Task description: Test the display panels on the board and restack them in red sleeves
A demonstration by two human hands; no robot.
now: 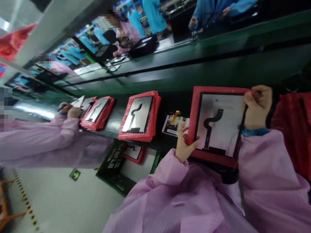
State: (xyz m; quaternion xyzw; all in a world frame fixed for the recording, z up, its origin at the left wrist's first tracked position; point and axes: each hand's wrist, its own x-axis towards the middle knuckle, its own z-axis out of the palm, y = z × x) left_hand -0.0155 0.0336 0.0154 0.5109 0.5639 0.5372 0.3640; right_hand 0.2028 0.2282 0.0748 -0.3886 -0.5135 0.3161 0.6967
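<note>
A display panel (218, 124) with a black flex cable lies in a red bubble-wrap bag (196, 97), held up in front of me. My right hand (259, 108) pinches the bag's upper right corner, fingers closed. Around its lower left edge is my left hand (186, 145), thumb in front and fingers partly hidden at the side. Just left of the bag, a small panel with an orange flex tab (175, 124) and white labels lies on the dark bench. Further left stands a stack of red bags (155, 119) with a similar panel on top.
Another stack of bagged panels (98, 111) is beside a co-worker's hands (73, 111). Below the bench edge, a green crate (113, 181) holds a bagged panel (133, 152). Red bags (289, 129) are piled at far right. People in blue work beyond the green bench divider (218, 68).
</note>
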